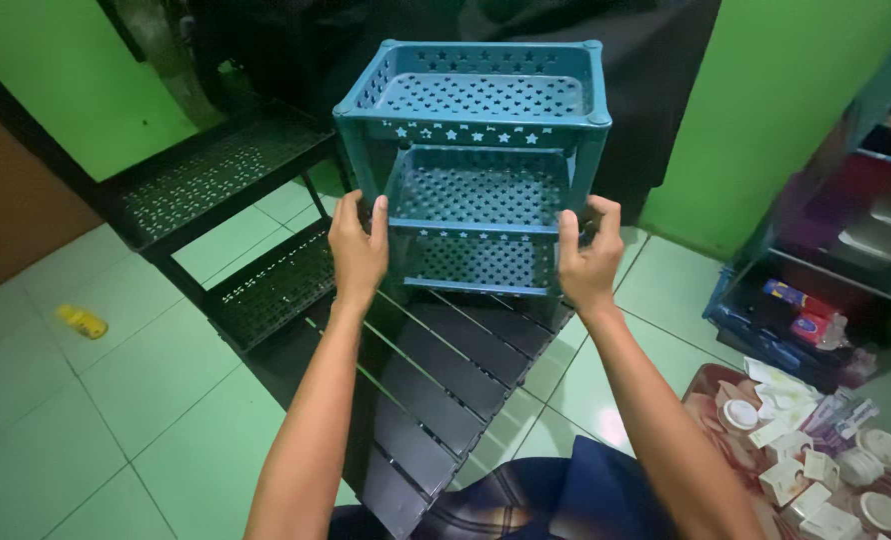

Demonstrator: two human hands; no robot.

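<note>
A teal plastic shelf rack (pixel 476 130) with star-shaped holes and three tiers is held up in front of me, above the floor. My left hand (pixel 358 245) grips its left side at the middle tier. My right hand (pixel 588 255) grips the right side at the same height. The rack stands upright between both hands, its lowest tier just above a dark slatted panel (pixel 436 390).
A black perforated metal rack (pixel 236 230) lies tilted on the tiled floor at left. A small yellow object (pixel 83 321) lies far left. At right stands a blue shelf unit (pixel 836 270) with packages, and several small boxes and round jars (pixel 816 460) on a mat.
</note>
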